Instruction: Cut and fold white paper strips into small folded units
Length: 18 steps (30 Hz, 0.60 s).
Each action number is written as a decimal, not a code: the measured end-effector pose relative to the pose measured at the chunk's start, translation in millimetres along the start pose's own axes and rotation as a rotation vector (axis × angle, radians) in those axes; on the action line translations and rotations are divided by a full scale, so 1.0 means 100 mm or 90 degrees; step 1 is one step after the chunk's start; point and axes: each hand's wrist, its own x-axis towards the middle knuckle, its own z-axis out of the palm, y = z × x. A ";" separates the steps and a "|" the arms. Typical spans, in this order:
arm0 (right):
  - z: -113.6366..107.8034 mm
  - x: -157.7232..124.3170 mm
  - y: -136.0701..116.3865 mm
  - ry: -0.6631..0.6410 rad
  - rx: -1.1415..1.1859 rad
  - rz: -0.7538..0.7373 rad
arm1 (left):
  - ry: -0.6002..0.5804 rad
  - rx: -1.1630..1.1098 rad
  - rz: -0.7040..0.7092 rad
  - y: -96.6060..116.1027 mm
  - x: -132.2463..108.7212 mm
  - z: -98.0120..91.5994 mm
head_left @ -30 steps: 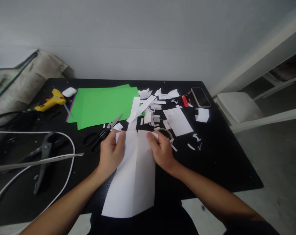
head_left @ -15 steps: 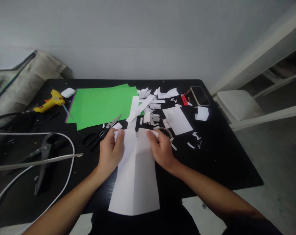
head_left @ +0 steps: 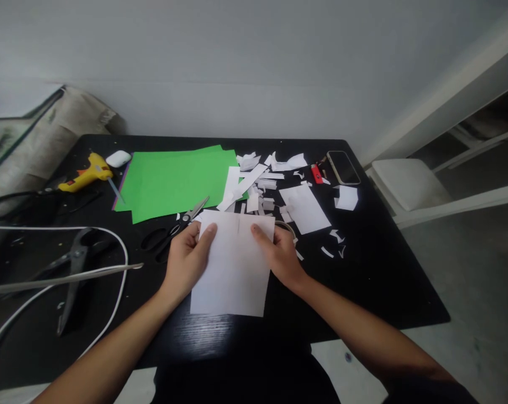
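Observation:
Between my two hands is a sheet of white paper (head_left: 232,269), held over the near part of the black table. My left hand (head_left: 189,255) pinches its upper left edge, thumb on top and fingers behind. The upper right edge is gripped the same way by my right hand (head_left: 281,252). A short dark line or slit shows at the middle of the sheet's top edge. Just beyond my left hand lie black-handled scissors (head_left: 176,229), their blades pointing away to the right. A tape roll (head_left: 286,227) is partly hidden behind my right hand.
Green sheets (head_left: 174,179) lie at the back left, beside a yellow glue gun (head_left: 86,173). White paper scraps (head_left: 260,196) are strewn across the middle. Toward the right are another white sheet (head_left: 305,209), a red lighter (head_left: 317,174) and a phone (head_left: 343,167). A white cable (head_left: 121,292) loops at left.
The paper was bent along a centre crease with its lower end hanging toward me. Now it looks flatter, and its near edge sits farther from me. Both hands keep their grip.

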 end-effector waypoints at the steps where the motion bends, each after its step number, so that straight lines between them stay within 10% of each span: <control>1: 0.00 0.00 0.00 -0.002 -0.007 0.002 | 0.004 0.008 0.003 0.01 0.00 0.00; 18: 0.05 -0.06 0.06 0.041 -0.102 -0.073 | 0.047 0.103 0.031 -0.06 -0.10 0.05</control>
